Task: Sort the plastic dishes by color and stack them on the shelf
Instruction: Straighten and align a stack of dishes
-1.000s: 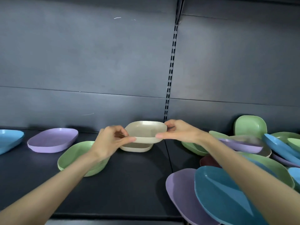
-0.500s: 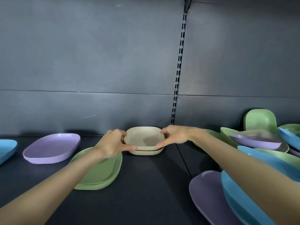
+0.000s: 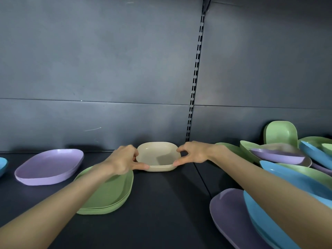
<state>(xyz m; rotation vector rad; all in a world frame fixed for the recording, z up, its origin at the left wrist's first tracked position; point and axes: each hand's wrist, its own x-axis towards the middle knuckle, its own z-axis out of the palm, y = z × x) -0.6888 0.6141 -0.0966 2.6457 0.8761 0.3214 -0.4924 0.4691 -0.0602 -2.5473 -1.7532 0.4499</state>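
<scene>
A cream bowl (image 3: 158,155) sits nested in a second cream bowl (image 3: 161,168), their rims showing as a double line at the front. The pair rests on the dark shelf (image 3: 161,212), close to its back wall.

The bowl lies squarely between my two hands, neither one nearer. It is almost square, slightly wider from side to side. My left hand (image 3: 125,160) pinches the bowl's left rim between thumb and forefinger. My right hand (image 3: 192,153) pinches the right rim the same way.

I judge the bowl seated, so the next move is to let go and draw each hand outward.

Just left of the bowl, under my left wrist, is a stack of green plates (image 3: 111,194). Further left is a stack of purple plates (image 3: 48,164). Well to the bowl's right lies an unsorted heap (image 3: 280,155) of green, purple and blue dishes.
</scene>
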